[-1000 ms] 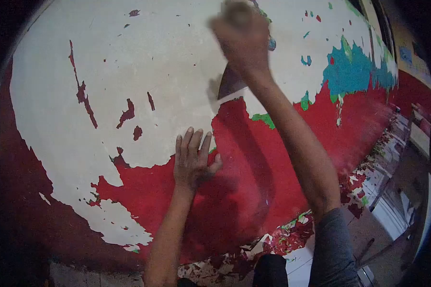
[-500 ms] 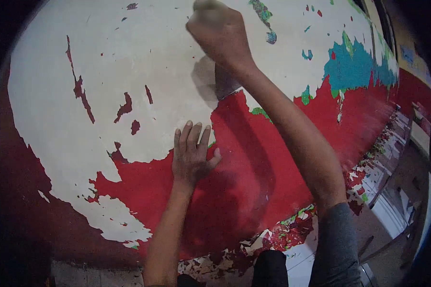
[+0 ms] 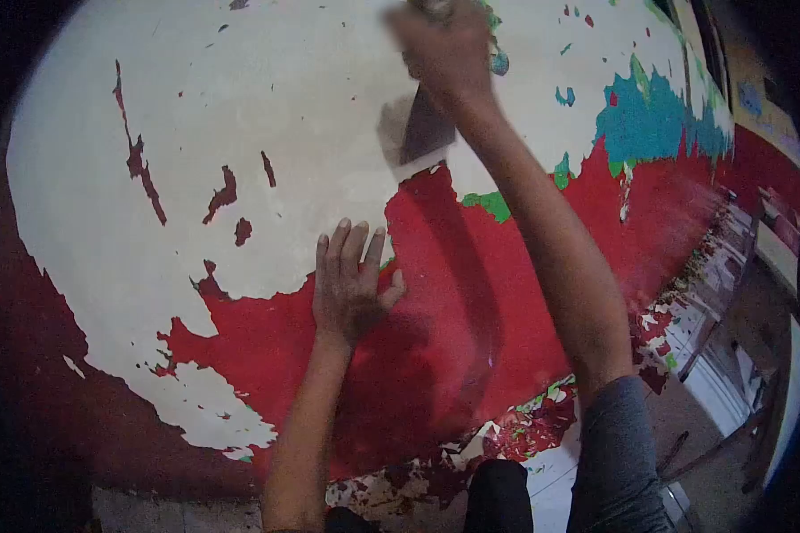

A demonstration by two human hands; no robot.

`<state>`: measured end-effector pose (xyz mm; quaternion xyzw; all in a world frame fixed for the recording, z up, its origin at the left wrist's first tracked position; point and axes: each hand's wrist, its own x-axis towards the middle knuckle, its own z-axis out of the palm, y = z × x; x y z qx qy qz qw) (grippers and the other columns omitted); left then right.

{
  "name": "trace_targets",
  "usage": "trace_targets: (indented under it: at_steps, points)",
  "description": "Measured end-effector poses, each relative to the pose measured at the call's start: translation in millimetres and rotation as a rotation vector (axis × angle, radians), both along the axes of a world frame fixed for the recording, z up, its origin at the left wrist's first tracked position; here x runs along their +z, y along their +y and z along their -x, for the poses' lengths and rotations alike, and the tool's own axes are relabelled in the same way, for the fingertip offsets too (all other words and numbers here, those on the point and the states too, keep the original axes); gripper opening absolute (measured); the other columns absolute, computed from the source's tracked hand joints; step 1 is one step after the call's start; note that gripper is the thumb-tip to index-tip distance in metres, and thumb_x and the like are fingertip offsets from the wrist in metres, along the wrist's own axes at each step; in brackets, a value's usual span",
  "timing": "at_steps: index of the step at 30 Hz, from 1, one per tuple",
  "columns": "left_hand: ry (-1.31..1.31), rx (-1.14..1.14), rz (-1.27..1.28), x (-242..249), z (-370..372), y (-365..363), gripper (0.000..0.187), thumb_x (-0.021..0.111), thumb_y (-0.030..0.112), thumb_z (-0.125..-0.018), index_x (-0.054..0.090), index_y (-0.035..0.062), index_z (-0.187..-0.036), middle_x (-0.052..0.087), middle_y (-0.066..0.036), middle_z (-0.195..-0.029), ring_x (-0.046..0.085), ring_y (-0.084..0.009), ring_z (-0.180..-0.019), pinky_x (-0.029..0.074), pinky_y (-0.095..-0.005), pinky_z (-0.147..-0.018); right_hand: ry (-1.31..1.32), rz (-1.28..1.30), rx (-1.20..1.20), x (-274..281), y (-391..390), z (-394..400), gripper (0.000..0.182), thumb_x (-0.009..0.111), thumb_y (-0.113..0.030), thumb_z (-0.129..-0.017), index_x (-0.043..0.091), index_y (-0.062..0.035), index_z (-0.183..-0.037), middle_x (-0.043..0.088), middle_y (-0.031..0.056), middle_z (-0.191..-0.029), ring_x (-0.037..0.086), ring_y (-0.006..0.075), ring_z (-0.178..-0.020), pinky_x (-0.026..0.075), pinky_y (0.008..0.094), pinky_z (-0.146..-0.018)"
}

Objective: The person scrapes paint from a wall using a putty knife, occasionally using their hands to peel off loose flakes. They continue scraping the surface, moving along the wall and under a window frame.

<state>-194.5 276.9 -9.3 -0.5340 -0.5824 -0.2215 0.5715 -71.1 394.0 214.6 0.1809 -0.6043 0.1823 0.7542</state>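
On the wall (image 3: pixel 267 115), pale paint gives way to red with jagged edges. My left hand (image 3: pixel 350 282) lies flat with fingers spread across the border of pale and red, holding nothing. Higher up, my right hand (image 3: pixel 449 53) is closed round the handle of a scraper. The scraper's dark, wide blade (image 3: pixel 427 129) points down, its edge against the pale paint just above a red patch. Part of the handle is hidden by my fingers and blurred.
Turquoise and green patches (image 3: pixel 644 120) show at the right of the wall. Paint flakes (image 3: pixel 533 426) lie along the wall's foot. White boards (image 3: pixel 716 373) and debris are on the floor at the right. My dark-clothed knee (image 3: pixel 500 497) is at the bottom.
My right hand and the scraper have shifted right and slightly up. Below the blade, more green now shows beside the red. My left hand stays flat on the wall.
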Motion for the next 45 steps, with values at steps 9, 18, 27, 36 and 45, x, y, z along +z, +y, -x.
trace_targets:
  at_steps: [9,18,27,36,45]
  points:
    - [0.023,0.014,-0.03,-1.2,1.6,3.4,0.059,0.071,0.03,-0.066,0.055,0.008,-0.119,0.044,-0.014,-0.125,0.037,-0.0328,-0.125,0.031,-0.0522,-0.105,-0.059,0.077,0.079,-13.4,5.8,8.8,0.013,0.057,-0.006,-0.074,0.054,0.0015,-0.083,0.051,0.0027,-0.068,0.045,0.01,-0.066,0.042,0.0291,-0.06]
    - [0.05,0.027,-0.035,-2.5,3.4,4.1,0.06,0.069,0.032,-0.067,0.055,0.0088,-0.121,0.043,-0.013,-0.126,0.037,-0.0324,-0.126,0.03,-0.0527,-0.106,0.084,0.0,0.073,-3.0,-1.0,25.8,0.013,0.058,-0.008,-0.074,0.054,0.0016,-0.082,0.053,0.0092,-0.069,0.052,0.0175,-0.067,0.044,0.0321,-0.064]
    - [0.041,0.031,-0.032,-3.5,4.0,3.8,0.061,0.068,0.032,-0.068,0.053,0.0091,-0.122,0.043,-0.014,-0.126,0.037,-0.0319,-0.126,0.03,-0.0532,-0.106,-0.048,0.011,0.113,-28.5,-19.5,17.0,0.012,0.058,-0.004,-0.074,0.055,0.0013,-0.084,0.056,0.0083,-0.074,0.053,0.0155,-0.072,0.045,0.0319,-0.068]
    - [0.023,0.003,-0.03,-3.5,4.5,5.1,0.06,0.069,0.03,-0.069,0.053,0.0086,-0.122,0.042,-0.014,-0.127,0.037,-0.0331,-0.126,0.031,-0.054,-0.104,-0.11,0.107,0.108,-28.1,-16.5,15.4,0.024,0.058,-0.007,-0.073,0.059,0.0,-0.096,0.06,0.0112,-0.081,0.057,0.0197,-0.076,0.046,0.033,-0.072]
    - [-0.026,0.003,-0.049,-4.0,5.4,3.3,0.066,0.066,0.034,-0.073,0.046,0.0069,-0.129,0.038,-0.016,-0.134,0.03,-0.033,-0.132,0.023,-0.0544,-0.109,-0.286,0.119,-0.176,-100.4,-13.3,8.2,0.025,0.067,-0.016,-0.07,0.061,0.0017,-0.086,0.062,0.0176,-0.074,0.061,0.0352,-0.069,0.049,0.0392,-0.067]
